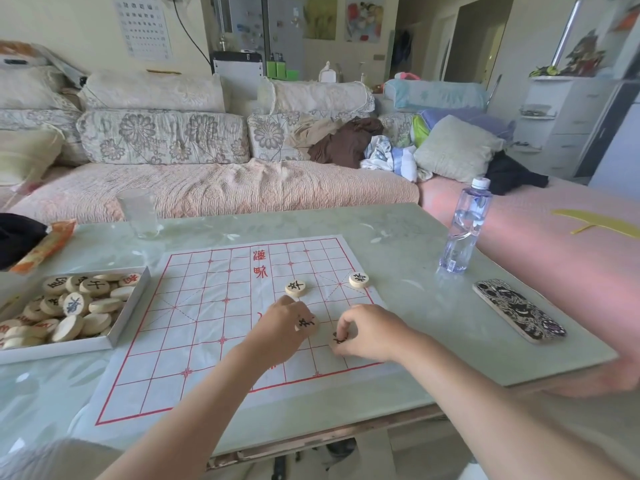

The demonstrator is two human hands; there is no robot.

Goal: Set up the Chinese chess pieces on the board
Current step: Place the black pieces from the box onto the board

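head | left hand (pixel 278 332) grips pawn (pixel 307 323) | right hand (pixel 372 332) pinches second piece (pixel 338 339)

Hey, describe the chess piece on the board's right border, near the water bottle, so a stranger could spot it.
Start at the white paper board with red lines on the pale green table. Follow its right border toward the water bottle: a round wooden piece with a black character lies there. Its nearest neighbour sits inside the grid; this one alone lies on the border.
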